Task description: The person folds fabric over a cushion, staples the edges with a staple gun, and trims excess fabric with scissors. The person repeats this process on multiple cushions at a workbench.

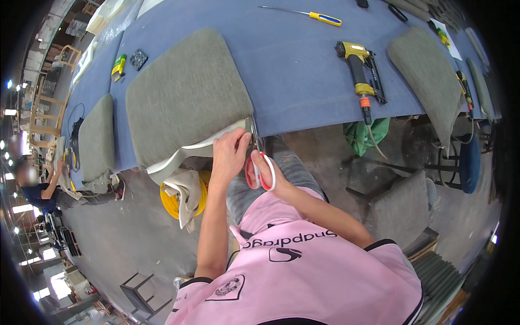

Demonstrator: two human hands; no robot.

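Observation:
A grey-green upholstered seat cushion (187, 89) lies on the blue-covered table, its near edge toward me. Along that edge hangs a loose flap of fabric with a white lining (189, 149). My left hand (229, 154) pinches the flap close to the cushion's near right corner. Just right of it, my right hand (274, 176) grips scissors (264, 170) with red and white handles. Their blades point away from me, up to the fabric at that corner. How far the blades are apart is hard to make out.
A yellow-and-black staple gun (358, 70) and a screwdriver (309, 15) lie on the blue table (292, 70). More cushions (425, 70) sit left and right. Below the edge stands a yellow bucket (170, 203) with fabric scraps. Another person (40, 187) works at far left.

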